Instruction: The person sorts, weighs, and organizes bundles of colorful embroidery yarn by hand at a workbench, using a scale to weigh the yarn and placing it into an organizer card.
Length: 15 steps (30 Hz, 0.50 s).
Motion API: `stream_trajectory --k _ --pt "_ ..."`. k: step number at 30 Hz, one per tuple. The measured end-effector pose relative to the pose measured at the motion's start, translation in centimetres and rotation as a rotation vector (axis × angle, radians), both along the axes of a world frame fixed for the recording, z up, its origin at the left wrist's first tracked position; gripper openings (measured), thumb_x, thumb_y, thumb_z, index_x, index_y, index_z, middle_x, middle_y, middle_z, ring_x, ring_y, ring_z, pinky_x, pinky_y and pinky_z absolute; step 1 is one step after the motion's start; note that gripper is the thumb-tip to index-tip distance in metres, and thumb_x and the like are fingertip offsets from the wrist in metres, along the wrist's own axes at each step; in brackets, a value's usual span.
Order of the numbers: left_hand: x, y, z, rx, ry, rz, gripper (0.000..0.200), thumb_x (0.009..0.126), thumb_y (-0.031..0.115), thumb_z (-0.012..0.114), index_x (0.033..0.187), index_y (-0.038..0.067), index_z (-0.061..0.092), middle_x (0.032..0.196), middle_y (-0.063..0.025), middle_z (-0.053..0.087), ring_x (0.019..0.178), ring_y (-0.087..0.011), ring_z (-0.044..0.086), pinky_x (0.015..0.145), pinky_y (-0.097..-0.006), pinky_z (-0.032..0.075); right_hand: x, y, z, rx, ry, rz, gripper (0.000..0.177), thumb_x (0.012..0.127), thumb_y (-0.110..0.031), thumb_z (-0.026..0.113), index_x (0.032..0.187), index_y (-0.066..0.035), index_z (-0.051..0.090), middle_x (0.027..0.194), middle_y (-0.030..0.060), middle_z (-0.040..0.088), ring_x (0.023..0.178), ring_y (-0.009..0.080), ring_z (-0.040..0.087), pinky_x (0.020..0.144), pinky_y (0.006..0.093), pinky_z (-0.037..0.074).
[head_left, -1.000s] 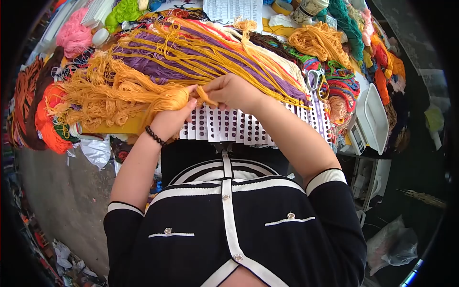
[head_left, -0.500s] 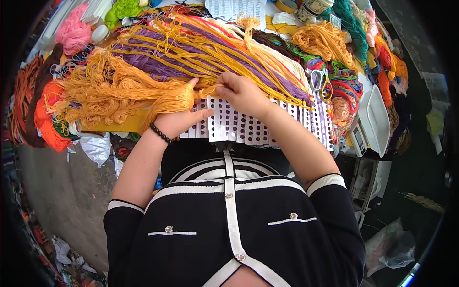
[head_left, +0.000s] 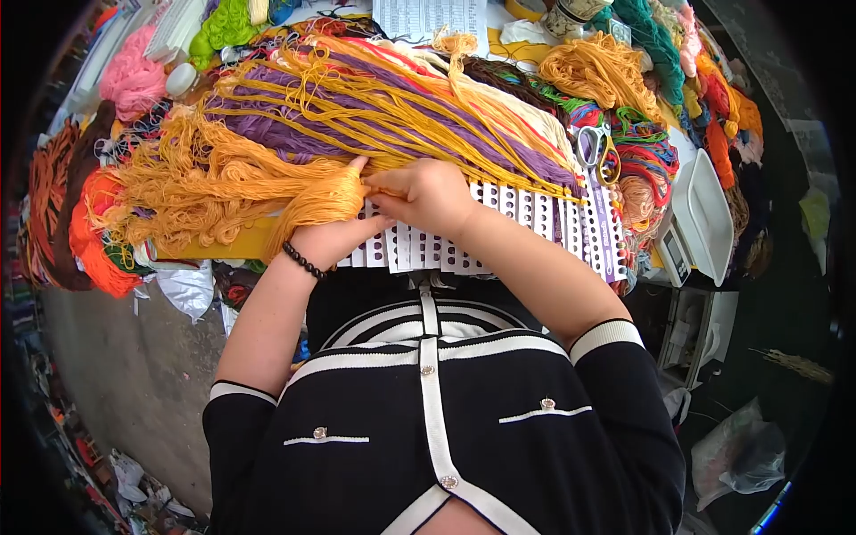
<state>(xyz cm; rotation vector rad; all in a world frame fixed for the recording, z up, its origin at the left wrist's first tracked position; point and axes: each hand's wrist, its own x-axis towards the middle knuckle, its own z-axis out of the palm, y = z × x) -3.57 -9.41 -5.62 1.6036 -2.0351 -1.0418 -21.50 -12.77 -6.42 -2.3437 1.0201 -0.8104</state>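
A thick hank of light orange thread point(head_left: 223, 178) stretches across the left side of the worktable. My left hand point(head_left: 332, 239), with a black bead bracelet on its wrist, is wrapped round the hank's right end. Its thumb points right, and thread covers most of its fingers. Fingers bent, my right hand point(head_left: 430, 194) pinches at that same end, right beside the left thumb; the bit of thread between its fingertips is mostly hidden. Beneath both hands lie white cards with punched holes point(head_left: 455, 254). Purple and mustard threads point(head_left: 383, 116) run in long strands just behind them.
Scissors point(head_left: 590, 147) lie to the right on the threads. Beyond them is a white tray-topped scale point(head_left: 700, 218). Pink yarn point(head_left: 134, 76), another orange bundle point(head_left: 602, 76) and a printed sheet point(head_left: 428, 27) are farther back. A plastic bag point(head_left: 740, 450) is on the floor at lower right.
My right hand has moved left and slightly down, up against my left hand. The short stretch of orange thread that showed between the hands is now mostly hidden.
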Motion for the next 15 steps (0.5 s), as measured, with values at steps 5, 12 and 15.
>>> stream_trajectory --k 5,12,15 --pt "2.5 0.5 1.3 0.116 0.252 0.141 0.063 0.083 0.013 0.058 0.139 0.008 0.03 0.086 -0.0018 0.054 0.079 -0.0137 0.051 0.074 -0.0264 0.043 -0.2 -0.1 0.1 0.033 0.013 -0.038 0.018 0.073 -0.023 0.069 0.088 -0.014 0.071 0.081 0.006 0.066 0.069 0.0236 0.063 0.061 0.0324 0.05" --pt "13.1 -0.1 5.3 0.301 0.712 0.418 0.053 0.088 0.009 0.051 0.138 0.008 0.033 0.081 0.0031 0.052 0.066 -0.0025 0.045 0.057 -0.0155 0.037 -0.5 -0.4 -0.4 0.106 -0.001 -0.068 0.019 0.075 -0.024 0.068 0.091 -0.014 0.07 0.081 0.0055 0.065 0.074 0.0229 0.063 0.066 0.032 0.05" --pt "13.7 -0.5 7.6 0.208 0.924 0.646 0.054 0.089 0.012 0.052 0.138 0.006 0.03 0.092 -0.0013 0.056 0.072 -0.0057 0.052 0.063 -0.0176 0.043 -0.3 0.1 0.4 0.146 0.01 -0.074 0.021 0.075 -0.022 0.067 0.093 -0.012 0.069 0.079 0.0062 0.065 0.073 0.0237 0.062 0.065 0.0324 0.05"
